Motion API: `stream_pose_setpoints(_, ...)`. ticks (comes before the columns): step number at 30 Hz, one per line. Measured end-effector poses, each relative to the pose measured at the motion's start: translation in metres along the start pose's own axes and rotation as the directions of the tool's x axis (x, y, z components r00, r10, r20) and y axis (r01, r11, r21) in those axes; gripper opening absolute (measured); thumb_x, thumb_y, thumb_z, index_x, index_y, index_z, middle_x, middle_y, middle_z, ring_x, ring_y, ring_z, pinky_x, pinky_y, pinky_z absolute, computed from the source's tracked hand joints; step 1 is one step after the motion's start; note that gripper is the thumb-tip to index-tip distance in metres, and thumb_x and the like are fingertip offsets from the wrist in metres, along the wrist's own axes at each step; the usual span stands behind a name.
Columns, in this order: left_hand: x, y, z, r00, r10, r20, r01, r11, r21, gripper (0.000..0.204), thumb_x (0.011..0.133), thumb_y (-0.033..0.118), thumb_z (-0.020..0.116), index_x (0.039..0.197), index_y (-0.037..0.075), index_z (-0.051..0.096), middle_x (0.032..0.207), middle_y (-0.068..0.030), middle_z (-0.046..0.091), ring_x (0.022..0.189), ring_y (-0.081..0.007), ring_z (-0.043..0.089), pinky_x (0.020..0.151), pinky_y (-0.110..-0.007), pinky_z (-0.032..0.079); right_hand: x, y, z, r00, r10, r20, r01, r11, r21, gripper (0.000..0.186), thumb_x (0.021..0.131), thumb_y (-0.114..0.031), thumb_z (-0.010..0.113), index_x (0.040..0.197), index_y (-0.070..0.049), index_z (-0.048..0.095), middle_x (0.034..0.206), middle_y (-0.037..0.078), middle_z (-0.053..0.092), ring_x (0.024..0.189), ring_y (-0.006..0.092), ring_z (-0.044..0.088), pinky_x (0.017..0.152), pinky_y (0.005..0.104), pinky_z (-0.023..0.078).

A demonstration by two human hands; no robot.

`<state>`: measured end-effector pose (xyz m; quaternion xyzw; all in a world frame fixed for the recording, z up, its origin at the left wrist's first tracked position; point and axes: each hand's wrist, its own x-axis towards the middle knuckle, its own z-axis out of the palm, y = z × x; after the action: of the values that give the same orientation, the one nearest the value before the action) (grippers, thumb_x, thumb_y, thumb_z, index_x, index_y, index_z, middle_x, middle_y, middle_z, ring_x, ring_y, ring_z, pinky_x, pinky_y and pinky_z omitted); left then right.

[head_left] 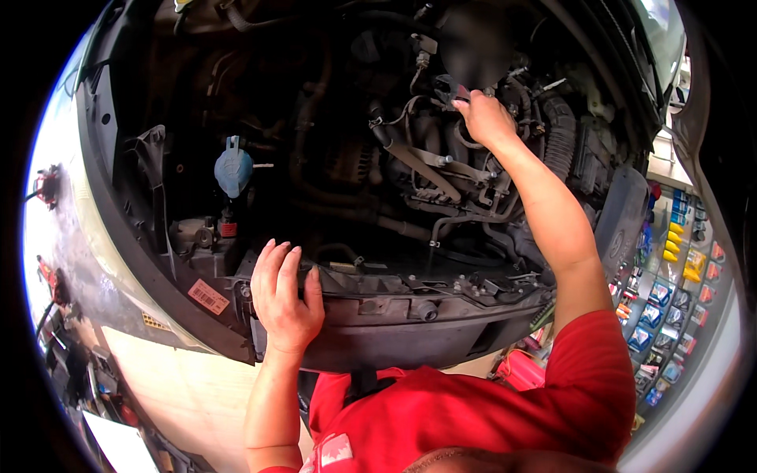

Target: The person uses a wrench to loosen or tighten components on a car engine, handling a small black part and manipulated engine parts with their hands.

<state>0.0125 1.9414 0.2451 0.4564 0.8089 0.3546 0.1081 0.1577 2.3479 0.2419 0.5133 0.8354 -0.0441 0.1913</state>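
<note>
The left hand lay open with its fingers straight and close together and the thumb a little apart, against the left part of the dark front crossmember of a vehicle. The right hand reached well into the engine bay, its fingers bent at a small dark part near the top of the engine; whether they gripped it could not be told, since a blurred patch lay just beyond. The engine sat right of centre in the bay, with metal pipes and hoses around it. A ribbed black hose ran to the right of the right hand. Farther left stood a light-blue round cap with an upright tab. A pinkish label was stuck to the frame left of the left hand. Beyond the vehicle's right side, packaged goods hung in rows.
</note>
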Motion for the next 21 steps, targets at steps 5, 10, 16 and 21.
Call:
stream_pose_setpoints(5,0.0009,0.0007,-0.001,1.0,0.001,0.004,-0.001,1.0,-0.01,0.039,0.083,0.009,0.071,0.119,-0.001,0.064,0.122,-0.0179,0.063,0.122,-0.0404,0.058,0.101,-0.045,0.045,-0.0027,-0.0025,-0.0043,1.0,0.008,-0.009,-0.009,1.0,-0.019,0.045,0.099,-0.045,0.058,0.108,-0.001,0.064,0.108,0.025,0.07,0.106,0.0427,0.066,0.089,0.0511,0.052)
stream_pose_setpoints(10,0.0006,0.0001,-0.0007,1.0,0.002,0.003,-0.002,1.0,-0.013,0.039,0.082,0.009,0.071,0.12,0.0,0.064,0.123,-0.0179,0.062,0.122,-0.0406,0.057,0.101,-0.046,0.045,-0.0028,-0.0043,-0.0077,1.0,0.006,-0.013,-0.006,1.0,-0.022,0.046,0.098,-0.045,0.059,0.107,-0.001,0.065,0.106,0.025,0.07,0.106,0.0425,0.066,0.089,0.0508,0.053)
stream_pose_setpoints(16,-0.0006,-0.0003,-0.0003,1.0,0.0,0.0,0.0,1.0,-0.019,0.039,0.082,0.009,0.071,0.119,0.0,0.063,0.123,-0.018,0.062,0.122,-0.0411,0.057,0.102,-0.046,0.045,-0.0008,-0.0027,-0.0057,1.0,-0.023,-0.014,0.022,0.998,-0.063,0.047,0.098,-0.046,0.058,0.106,0.0,0.065,0.105,0.025,0.07,0.105,0.0421,0.067,0.088,0.0503,0.053)
stream_pose_setpoints(21,0.0003,-0.0003,0.0001,1.0,0.006,-0.003,-0.006,1.0,-0.019,0.039,0.082,0.009,0.071,0.119,0.0,0.063,0.123,-0.0183,0.062,0.122,-0.041,0.057,0.102,-0.046,0.045,0.0012,-0.0004,-0.0105,0.994,-0.103,-0.037,0.097,0.985,-0.14,0.047,0.097,-0.046,0.059,0.105,0.0,0.065,0.101,0.024,0.071,0.099,0.0416,0.068,0.084,0.0498,0.055)
